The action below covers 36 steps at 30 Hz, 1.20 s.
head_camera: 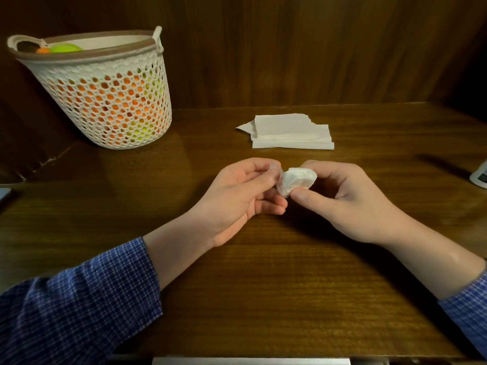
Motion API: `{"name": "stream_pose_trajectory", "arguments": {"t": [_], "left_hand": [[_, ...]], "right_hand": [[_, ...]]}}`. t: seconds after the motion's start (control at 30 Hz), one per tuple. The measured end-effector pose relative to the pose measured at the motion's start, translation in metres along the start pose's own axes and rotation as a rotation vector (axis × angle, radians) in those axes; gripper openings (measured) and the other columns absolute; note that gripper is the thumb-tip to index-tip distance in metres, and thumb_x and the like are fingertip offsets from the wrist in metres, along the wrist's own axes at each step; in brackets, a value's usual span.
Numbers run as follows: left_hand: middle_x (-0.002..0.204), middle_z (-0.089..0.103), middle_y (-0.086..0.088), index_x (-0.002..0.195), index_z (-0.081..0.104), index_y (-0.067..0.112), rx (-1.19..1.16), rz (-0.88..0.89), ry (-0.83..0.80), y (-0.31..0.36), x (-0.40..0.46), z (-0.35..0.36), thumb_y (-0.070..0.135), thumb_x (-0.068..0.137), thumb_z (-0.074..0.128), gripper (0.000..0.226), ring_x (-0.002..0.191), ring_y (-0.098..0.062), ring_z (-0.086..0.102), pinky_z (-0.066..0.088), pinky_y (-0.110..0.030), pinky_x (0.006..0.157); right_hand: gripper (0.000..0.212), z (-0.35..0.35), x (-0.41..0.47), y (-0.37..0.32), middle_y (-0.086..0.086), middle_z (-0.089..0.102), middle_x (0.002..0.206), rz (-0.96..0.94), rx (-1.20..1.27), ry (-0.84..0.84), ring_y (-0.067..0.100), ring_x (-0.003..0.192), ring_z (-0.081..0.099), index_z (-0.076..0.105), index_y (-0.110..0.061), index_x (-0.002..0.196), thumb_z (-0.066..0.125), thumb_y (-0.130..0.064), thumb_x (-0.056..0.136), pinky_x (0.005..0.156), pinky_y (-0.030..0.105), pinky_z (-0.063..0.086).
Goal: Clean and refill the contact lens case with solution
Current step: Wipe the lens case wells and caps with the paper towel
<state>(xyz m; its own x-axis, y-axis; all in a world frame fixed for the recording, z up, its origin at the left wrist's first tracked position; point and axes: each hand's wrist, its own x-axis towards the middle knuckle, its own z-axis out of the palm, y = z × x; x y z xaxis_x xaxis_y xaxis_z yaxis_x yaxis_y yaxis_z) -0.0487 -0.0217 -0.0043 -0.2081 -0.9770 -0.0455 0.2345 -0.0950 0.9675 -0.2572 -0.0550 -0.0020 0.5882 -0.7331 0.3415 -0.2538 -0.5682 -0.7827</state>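
1. Left hand (237,191): thumb and forefinger pinch a small clear item (274,167), judged to be part of the contact lens case; too small and hidden to confirm which part
2. Right hand (342,196): thumb and curled fingers pinch a wadded white tissue (295,180), which touches the clear item held by the other hand
3. Location: both hands sit above the middle of the desk (263,285), with the item held in the air, not resting on the surface
4. Supplies: a stack of folded tissues (292,133) lies toward the far edge of the desk; a perforated basket (105,101) stands at the far left corner
5. Progress, as judged: wiping is under way, so cleaning is unfinished
6. Outstanding: refilling is not started; no solution bottle is visible
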Motion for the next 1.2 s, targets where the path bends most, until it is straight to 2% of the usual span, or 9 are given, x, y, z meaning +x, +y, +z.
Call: {"name": "stream_pose_trajectory", "arguments": {"t": [0.13,0.27,0.4,0.5,0.63,0.7,0.87,1.1,1.2], "left_hand": [[0.096,0.070,-0.011,0.127,0.062,0.004,0.002,0.002,-0.005,0.0007,-0.0004,0.0001,0.012,0.102,0.057,0.026,0.072,-0.013,0.069,0.058,-0.022,0.063],[0.096,0.069,-0.012,0.129,0.061,0.003,0.009,-0.013,-0.020,0.0016,-0.0005,-0.0004,0.012,0.102,0.057,0.029,0.072,-0.013,0.068,0.057,-0.021,0.063],[0.094,0.069,-0.010,0.132,0.060,0.001,0.021,-0.018,-0.036,0.0019,-0.0011,-0.0003,0.014,0.102,0.056,0.033,0.073,-0.013,0.068,0.057,-0.022,0.063],[0.091,0.071,-0.009,0.134,0.059,0.002,0.033,-0.022,-0.039,0.0022,-0.0008,-0.0001,0.014,0.102,0.058,0.035,0.074,-0.013,0.069,0.058,-0.022,0.064],[0.091,0.074,-0.006,0.133,0.061,0.003,0.035,-0.022,-0.039,0.0007,-0.0002,-0.0005,0.012,0.102,0.058,0.032,0.074,-0.013,0.069,0.058,-0.022,0.065],[0.091,0.074,-0.006,0.131,0.062,0.004,0.040,-0.012,-0.031,-0.0008,-0.0001,-0.0002,0.012,0.102,0.059,0.030,0.074,-0.013,0.070,0.058,-0.022,0.065],[0.093,0.073,-0.009,0.127,0.063,0.004,0.029,0.006,0.015,-0.0032,0.0001,-0.0004,0.010,0.102,0.059,0.026,0.072,-0.014,0.070,0.058,-0.022,0.064],[0.093,0.072,-0.012,0.119,0.068,0.006,0.136,0.034,0.082,-0.0046,0.0007,0.0000,0.007,0.100,0.062,0.019,0.070,-0.017,0.070,0.059,-0.024,0.064],[0.095,0.074,-0.007,0.120,0.067,0.010,0.235,0.084,0.131,-0.0058,0.0013,0.0009,0.007,0.098,0.067,0.023,0.069,-0.019,0.073,0.063,-0.030,0.067]], "right_hand": [[0.020,0.0023,-0.0009,0.0000,-0.005,0.073,0.098,-0.021,-0.041,0.032,0.020,0.095,0.068,0.078,-0.022,0.106,0.067,-0.032,0.093,0.085,0.046,0.056],[0.024,0.0029,-0.0015,-0.0015,-0.005,0.074,0.098,-0.048,0.013,0.050,0.022,0.096,0.068,0.080,-0.025,0.106,0.067,-0.039,0.090,0.085,0.041,0.057],[0.020,0.0003,-0.0012,0.0009,0.003,0.078,0.096,0.018,0.113,0.039,0.026,0.090,0.072,0.081,-0.024,0.103,0.071,-0.035,0.090,0.082,0.047,0.060],[0.016,0.0005,-0.0013,0.0013,0.005,0.078,0.090,0.077,0.184,0.095,0.023,0.082,0.073,0.079,-0.026,0.099,0.073,-0.035,0.088,0.075,0.037,0.061],[0.015,0.0075,-0.0023,0.0003,-0.004,0.074,0.090,0.021,-0.042,0.141,0.019,0.086,0.070,0.075,-0.026,0.100,0.070,-0.036,0.091,0.076,0.040,0.059],[0.015,0.0072,-0.0020,-0.0002,-0.005,0.074,0.095,-0.003,-0.050,0.112,0.020,0.092,0.069,0.077,-0.021,0.103,0.070,-0.031,0.092,0.081,0.043,0.058],[0.024,0.0018,-0.0006,-0.0008,0.004,0.073,0.100,0.080,0.146,0.029,0.026,0.096,0.066,0.081,-0.016,0.104,0.069,-0.031,0.089,0.088,0.054,0.053],[0.021,0.0076,-0.0017,0.0006,0.005,0.077,0.101,0.206,0.251,-0.022,0.033,0.099,0.068,0.082,-0.024,0.101,0.073,-0.035,0.086,0.092,0.060,0.054],[0.025,0.0095,-0.0009,0.0003,0.006,0.079,0.098,0.283,0.329,-0.009,0.031,0.096,0.070,0.083,-0.023,0.097,0.075,-0.040,0.081,0.089,0.053,0.057]]}}
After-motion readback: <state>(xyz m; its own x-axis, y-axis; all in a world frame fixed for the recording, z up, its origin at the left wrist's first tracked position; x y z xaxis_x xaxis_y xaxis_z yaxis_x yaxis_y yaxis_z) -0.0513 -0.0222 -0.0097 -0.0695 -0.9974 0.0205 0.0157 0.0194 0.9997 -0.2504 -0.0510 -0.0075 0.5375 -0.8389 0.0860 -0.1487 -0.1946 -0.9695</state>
